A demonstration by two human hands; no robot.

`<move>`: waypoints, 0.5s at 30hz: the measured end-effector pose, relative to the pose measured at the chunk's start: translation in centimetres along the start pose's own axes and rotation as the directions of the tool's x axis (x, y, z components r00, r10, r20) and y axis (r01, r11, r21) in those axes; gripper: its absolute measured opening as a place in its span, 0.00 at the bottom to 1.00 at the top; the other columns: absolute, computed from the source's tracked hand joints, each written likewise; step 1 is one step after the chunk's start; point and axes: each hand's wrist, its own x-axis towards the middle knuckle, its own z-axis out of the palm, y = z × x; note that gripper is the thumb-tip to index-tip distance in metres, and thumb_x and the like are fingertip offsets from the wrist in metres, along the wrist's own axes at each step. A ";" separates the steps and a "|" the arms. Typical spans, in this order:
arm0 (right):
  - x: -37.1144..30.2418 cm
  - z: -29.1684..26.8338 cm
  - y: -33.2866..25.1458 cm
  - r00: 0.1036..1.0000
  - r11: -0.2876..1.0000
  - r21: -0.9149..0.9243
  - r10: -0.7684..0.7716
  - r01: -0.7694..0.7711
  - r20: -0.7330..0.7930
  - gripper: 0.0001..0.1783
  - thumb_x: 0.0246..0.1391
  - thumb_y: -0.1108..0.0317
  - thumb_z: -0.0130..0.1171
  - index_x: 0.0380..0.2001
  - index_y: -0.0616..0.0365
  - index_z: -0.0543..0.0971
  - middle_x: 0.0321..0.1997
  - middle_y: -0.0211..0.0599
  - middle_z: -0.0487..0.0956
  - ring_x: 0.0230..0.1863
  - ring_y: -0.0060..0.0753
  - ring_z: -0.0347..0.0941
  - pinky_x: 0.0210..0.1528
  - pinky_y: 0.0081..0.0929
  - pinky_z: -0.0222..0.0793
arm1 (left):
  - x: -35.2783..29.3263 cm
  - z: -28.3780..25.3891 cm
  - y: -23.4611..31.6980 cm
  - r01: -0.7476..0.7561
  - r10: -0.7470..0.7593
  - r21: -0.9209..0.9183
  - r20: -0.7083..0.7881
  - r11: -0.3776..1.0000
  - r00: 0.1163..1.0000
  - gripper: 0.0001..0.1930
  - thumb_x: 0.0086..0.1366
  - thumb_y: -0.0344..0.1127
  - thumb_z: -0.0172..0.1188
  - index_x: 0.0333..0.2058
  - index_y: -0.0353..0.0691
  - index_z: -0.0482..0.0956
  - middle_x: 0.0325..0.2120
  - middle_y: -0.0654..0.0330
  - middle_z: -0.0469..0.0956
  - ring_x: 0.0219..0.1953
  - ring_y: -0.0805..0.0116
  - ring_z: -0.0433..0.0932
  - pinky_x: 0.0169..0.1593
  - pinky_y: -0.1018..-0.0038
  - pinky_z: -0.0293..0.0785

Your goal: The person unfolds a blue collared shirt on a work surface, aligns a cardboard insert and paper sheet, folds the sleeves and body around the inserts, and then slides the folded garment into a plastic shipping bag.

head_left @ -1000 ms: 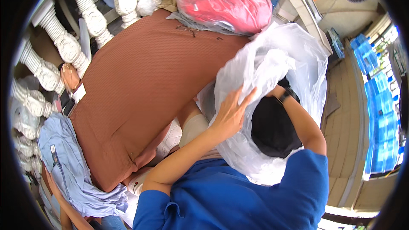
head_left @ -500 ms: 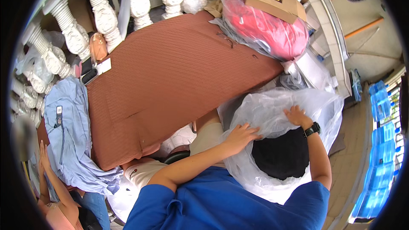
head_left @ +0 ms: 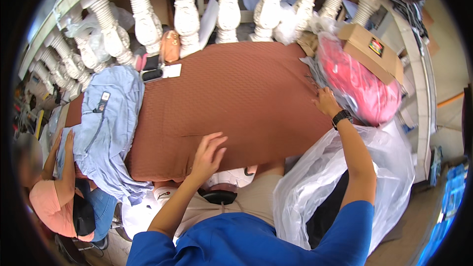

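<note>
A brown quilted cloth (head_left: 236, 98) covers the low table before me. My left hand (head_left: 208, 156) hovers over its near edge, open, with the fingers apart and nothing in them. Farther off, my right hand (head_left: 327, 102) reaches to the table's right side with parted fingers, near small dark items partly hidden there. A black watch (head_left: 341, 116) is on that wrist. Below the right forearm, a large clear plastic bag (head_left: 394, 167) stands with its mouth wide; black cloth (head_left: 329, 212) lies inside, partly covered by my arm.
A pink-red bundle in clear plastic (head_left: 357, 76) lies at the far right beneath a cardboard box (head_left: 372, 49). At left, another person's hands (head_left: 64, 143) rest at a light blue garment (head_left: 111, 113). A brown pouch (head_left: 170, 47) stands by the white balusters (head_left: 228, 10).
Both hands have left the plastic bag. My left hand has moved left over the table edge, my right hand forward to the table's right side. The view has shifted left.
</note>
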 end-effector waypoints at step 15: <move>8.6 11.0 3.5 0.920 0.935 0.212 0.328 -0.284 -0.214 0.18 0.45 0.64 0.73 0.36 0.64 0.80 0.45 0.52 0.79 0.45 0.52 0.79 0.47 0.42 0.77 | -4.8 -5.2 -7.1 0.445 -0.346 0.325 -0.320 0.834 0.882 0.16 0.66 0.29 0.59 0.52 0.35 0.76 0.54 0.47 0.70 0.57 0.46 0.69 0.61 0.58 0.66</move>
